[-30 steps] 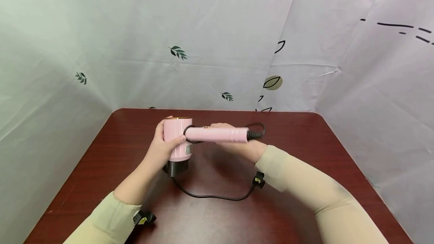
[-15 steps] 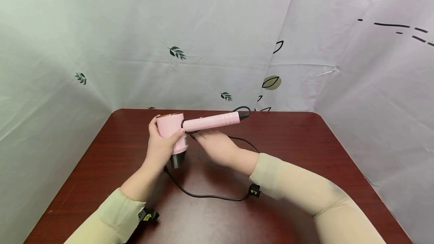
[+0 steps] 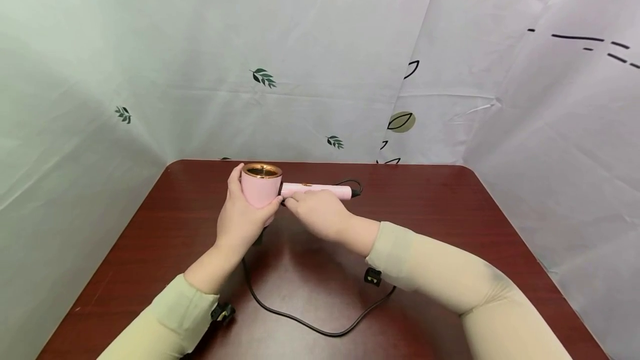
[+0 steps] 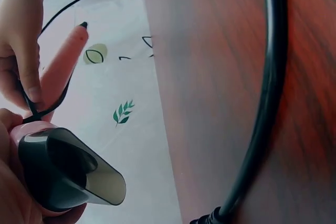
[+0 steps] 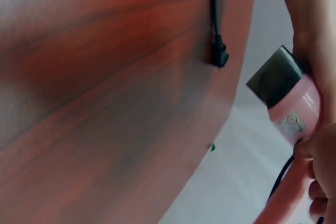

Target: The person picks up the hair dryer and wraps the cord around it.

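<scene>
A pink hair dryer [image 3: 261, 190] with a copper-coloured rim is held above the table, its rim facing up and its handle [image 3: 341, 191] pointing right. My left hand [image 3: 235, 224] grips the barrel, thumb at the near side. The dark nozzle [image 4: 50, 177] sticks out below that hand in the left wrist view. A black power cord [image 3: 315, 326] loops around the handle where it joins the barrel. At this loop my right hand [image 3: 320, 214] pinches the cord between thumb and finger, covering part of the handle. From above, the right fingertips are partly hidden.
The cord's slack lies in a curve on the dark red table [image 3: 430, 199]. Its plug [image 5: 219, 56] rests on the tabletop in the right wrist view. Pale leaf-patterned sheets [image 3: 320, 60] hang behind and at both sides.
The right hand has come from behind the handle to its near side with the cord. The dryer has tilted so its rim opening shows, and the slack cord has shifted nearer.
</scene>
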Tool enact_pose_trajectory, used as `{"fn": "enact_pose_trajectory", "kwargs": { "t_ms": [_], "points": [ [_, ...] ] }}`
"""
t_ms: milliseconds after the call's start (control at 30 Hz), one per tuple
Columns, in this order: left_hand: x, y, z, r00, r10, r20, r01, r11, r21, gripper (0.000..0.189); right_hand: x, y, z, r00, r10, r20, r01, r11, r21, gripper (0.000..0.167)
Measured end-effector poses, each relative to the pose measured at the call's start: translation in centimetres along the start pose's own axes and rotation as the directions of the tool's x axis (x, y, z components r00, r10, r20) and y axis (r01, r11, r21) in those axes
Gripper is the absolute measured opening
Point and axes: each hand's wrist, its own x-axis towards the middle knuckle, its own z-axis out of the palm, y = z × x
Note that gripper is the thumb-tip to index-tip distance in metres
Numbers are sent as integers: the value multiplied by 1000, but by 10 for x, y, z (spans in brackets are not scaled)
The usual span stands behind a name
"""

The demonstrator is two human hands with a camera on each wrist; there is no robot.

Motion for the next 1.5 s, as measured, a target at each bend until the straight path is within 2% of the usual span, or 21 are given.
{"fn": "enact_pose_trajectory", "kwargs": {
  "t_ms": [133,267,333,400,500,600,700,867,1033,1267,1500],
  "points": [
    [3,0,-1,1000,12,13,-13,995,100,106,0,7,5,992,16,-129,-16,1000,0,6],
    [4,-3,-3,996,-7,87,-7,988,156,107,0,17,10,951,84,-296,-86,996,4,36],
    [4,-5,-4,992,-11,129,-12,984,177,107,1,23,9,942,114,-317,-114,993,18,48],
    [4,-7,-6,986,-6,165,-27,980,196,108,1,31,6,951,142,-274,-132,990,55,51],
    [5,-9,-9,977,1,211,-46,977,207,107,3,43,-1,970,208,-124,-191,972,139,52],
    [5,-9,-12,965,5,263,-60,978,200,108,4,54,-5,964,266,31,-266,940,213,50],
    [6,-7,-15,951,13,308,-73,981,182,107,4,62,-7,957,264,117,-287,912,292,48],
    [5,-5,-17,935,23,354,-86,983,161,107,3,69,-5,963,214,166,-264,873,410,37],
    [3,-6,-19,926,23,377,-86,985,152,108,4,72,-5,958,203,204,-275,857,437,24],
    [-1,-7,-20,927,25,375,-83,987,137,108,2,72,-5,932,287,222,-355,850,388,31],
    [-3,-9,-21,922,40,385,-83,992,95,107,2,70,-2,899,357,253,-432,818,379,40]
  ]
}}
